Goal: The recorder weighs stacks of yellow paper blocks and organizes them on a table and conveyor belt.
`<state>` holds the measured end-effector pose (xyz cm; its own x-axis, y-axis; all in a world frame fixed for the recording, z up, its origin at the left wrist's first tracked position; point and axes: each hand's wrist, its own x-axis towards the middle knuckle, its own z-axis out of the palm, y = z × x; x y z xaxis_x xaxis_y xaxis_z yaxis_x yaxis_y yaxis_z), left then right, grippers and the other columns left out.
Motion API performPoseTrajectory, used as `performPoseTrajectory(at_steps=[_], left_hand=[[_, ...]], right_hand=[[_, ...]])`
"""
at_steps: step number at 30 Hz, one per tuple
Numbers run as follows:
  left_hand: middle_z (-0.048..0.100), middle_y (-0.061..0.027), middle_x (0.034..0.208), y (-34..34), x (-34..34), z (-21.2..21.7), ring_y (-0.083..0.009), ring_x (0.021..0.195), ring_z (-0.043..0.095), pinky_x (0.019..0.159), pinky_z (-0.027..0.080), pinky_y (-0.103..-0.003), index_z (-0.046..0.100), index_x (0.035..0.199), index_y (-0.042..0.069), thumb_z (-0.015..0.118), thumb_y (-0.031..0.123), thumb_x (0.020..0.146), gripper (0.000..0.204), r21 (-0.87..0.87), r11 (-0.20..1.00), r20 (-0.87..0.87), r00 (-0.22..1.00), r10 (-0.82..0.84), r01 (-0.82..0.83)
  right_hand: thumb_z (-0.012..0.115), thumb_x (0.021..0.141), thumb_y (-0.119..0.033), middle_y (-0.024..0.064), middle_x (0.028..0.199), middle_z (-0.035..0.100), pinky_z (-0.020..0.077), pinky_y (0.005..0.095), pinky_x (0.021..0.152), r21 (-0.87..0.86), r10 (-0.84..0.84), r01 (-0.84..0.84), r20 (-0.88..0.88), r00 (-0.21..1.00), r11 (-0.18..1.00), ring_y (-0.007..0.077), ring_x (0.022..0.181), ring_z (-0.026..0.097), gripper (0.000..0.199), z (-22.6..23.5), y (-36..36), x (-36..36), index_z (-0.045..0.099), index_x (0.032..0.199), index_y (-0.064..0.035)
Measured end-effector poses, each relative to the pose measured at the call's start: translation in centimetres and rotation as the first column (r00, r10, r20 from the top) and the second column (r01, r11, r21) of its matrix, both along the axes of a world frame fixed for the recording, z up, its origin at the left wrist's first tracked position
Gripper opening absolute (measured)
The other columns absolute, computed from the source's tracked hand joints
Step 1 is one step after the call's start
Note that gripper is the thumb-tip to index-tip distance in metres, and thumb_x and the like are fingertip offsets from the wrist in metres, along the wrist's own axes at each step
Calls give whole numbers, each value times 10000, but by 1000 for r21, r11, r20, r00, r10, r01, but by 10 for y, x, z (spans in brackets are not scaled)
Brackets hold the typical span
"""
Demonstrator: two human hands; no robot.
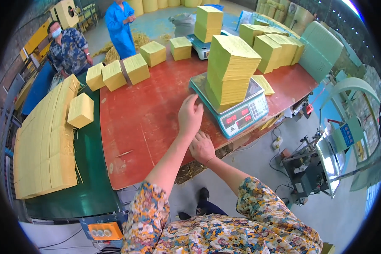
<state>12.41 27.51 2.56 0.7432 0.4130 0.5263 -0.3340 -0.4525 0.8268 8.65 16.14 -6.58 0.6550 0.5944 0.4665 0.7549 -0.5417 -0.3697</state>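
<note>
A digital scale (243, 117) with a teal body stands at the front edge of the red table (156, 110). On its pan rises a tall stack of yellow paper (230, 72). Beside the scale's left edge, my left hand (190, 116) is raised with its fingers loosely bent and the thumb apart; nothing shows in it. Lower down, my right hand (202, 148) lies flat near the table's front edge, fingers stretched out and empty. A thin yellow paper stack (263, 84) lies behind the scale, to the right of the tall one.
Several yellow paper blocks (136, 68) line the table's far left edge. A second scale (201, 47) bears another stack (208, 23). More stacks (269, 53) stand at right. A green surface (93, 169) holds long paper rows (46, 139). Two people (70, 48) stand beyond. A machine (326, 156) stands at right.
</note>
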Motion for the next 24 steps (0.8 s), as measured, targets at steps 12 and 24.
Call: performPoseTrajectory(at_steps=[12, 24], left_hand=[[668, -182, 906, -16, 142, 27, -373, 845, 658, 750, 520, -448, 696, 981, 57, 652, 114, 868, 134, 206, 969, -126, 978, 168, -140], [613, -58, 842, 136, -125, -49, -130, 718, 610, 646, 530, -274, 594, 981, 27, 565, 76, 953, 63, -475, 570, -223, 719, 659, -670]], right_hand=[[624, 829, -144, 131, 1282, 608, 421, 467, 1057, 55, 75, -71, -61, 995, 996, 311, 1264, 540, 317, -2, -4, 9, 651, 1127, -38], [652, 827, -124, 120, 1298, 615, 423, 482, 1058, 90, 125, -117, -95, 988, 989, 321, 1265, 541, 318, 4, -9, 11, 671, 1136, -54]])
